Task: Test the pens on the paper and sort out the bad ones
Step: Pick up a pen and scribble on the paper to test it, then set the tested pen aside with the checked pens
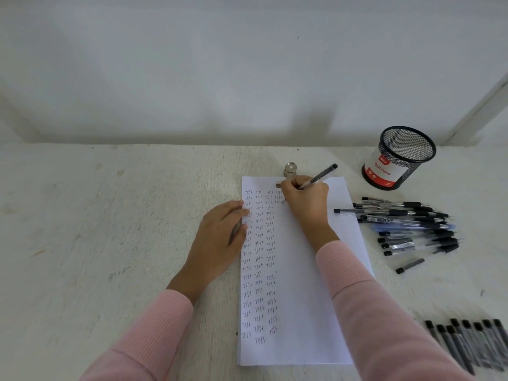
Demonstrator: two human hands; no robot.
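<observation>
Right hand (305, 199): grip clenched round one clear-barrelled ballpoint pen with a black end cap (320, 176), fingers pinching low on the barrel. Tip down on the white paper sheet (302, 298), at the top of the fourth column of "test" words. Pen's long axis is tilted: tip lower left, capped end upper right, toward the black wire-mesh cup (404, 155).

Left hand (220, 235): grip released, fingers straight, pressing the sheet's left edge onto the pale worktop (110, 243).

Counts: one cup; one metal clip (290, 170) at the sheet's top edge; three full "test" columns, a fourth begun. Heap of pens (406, 224) right of the sheet, axes left-right, overlapping, count uncertain. Second row of pens (472, 342) at lower right, about eight, blurred.
</observation>
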